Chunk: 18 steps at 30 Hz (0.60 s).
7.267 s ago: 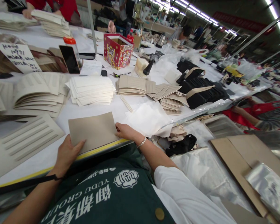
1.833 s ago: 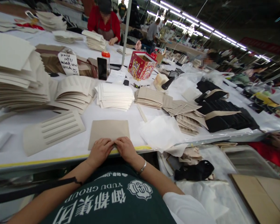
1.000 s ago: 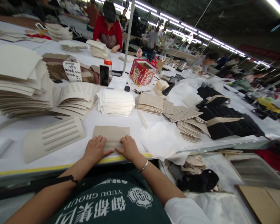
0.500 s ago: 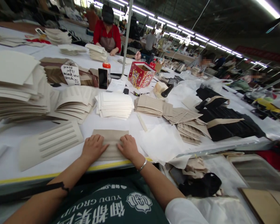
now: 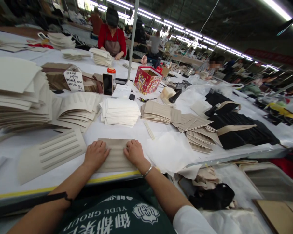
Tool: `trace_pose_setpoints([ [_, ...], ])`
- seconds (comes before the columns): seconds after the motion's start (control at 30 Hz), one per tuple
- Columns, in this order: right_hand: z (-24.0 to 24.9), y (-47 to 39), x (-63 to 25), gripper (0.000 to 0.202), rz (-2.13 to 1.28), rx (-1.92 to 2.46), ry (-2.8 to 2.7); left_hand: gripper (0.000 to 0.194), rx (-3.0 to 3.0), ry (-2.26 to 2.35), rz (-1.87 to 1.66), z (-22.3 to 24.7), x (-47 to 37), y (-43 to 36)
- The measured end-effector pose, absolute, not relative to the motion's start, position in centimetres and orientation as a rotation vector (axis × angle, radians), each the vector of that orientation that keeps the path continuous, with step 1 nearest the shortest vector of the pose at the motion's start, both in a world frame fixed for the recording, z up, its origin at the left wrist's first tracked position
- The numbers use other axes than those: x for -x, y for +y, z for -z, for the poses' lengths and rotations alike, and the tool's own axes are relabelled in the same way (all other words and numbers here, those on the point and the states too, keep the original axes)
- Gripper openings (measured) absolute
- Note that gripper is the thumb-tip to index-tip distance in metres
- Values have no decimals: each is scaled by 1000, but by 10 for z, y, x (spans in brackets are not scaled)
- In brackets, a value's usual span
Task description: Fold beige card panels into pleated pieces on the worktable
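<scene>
Ridged taupe panel (image 5: pixel 117 157) lies flat at the near edge of the table (image 5: pixel 119 133), b/w L hand (image 5: pixel 96 155) and R hand (image 5: pixel 135 152). Fingers half-curled, palms down on its sides; can't tell if they pinch. Prob. light, thin, bendy, w/ soft ridges that may crease; best held by side edges, imo. Table's smooth white, w/ white stack (image 5: pixel 120 112) beyond panel, loose white sheets (image 5: pixel 169 151) to its R. Far behind panel: co-worker in red (image 5: pixel 112 40), strip lights (image 5: pixel 171 23).
</scene>
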State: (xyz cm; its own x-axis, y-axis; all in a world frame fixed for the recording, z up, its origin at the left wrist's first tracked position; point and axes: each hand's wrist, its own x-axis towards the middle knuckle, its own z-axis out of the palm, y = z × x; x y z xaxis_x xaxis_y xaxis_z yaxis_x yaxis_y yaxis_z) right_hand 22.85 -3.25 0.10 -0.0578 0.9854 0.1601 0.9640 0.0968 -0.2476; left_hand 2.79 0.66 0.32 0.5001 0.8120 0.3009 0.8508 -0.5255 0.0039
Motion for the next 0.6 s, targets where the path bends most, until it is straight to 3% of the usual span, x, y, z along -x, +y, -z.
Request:
trace_pose_setpoints([
  [0.2,5,-19,-207,18,-152,1784,-2107,27,2810,-1203,620,18,-61,11],
  [0.43,7,-16,-225,13,-101,1946,-2080,35,2794,-1294,469,17,-35,25],
  [0.6,4,-26,-263,25,-68,1943,-2201,46,2810,-1306,372,16,-22,25],
])
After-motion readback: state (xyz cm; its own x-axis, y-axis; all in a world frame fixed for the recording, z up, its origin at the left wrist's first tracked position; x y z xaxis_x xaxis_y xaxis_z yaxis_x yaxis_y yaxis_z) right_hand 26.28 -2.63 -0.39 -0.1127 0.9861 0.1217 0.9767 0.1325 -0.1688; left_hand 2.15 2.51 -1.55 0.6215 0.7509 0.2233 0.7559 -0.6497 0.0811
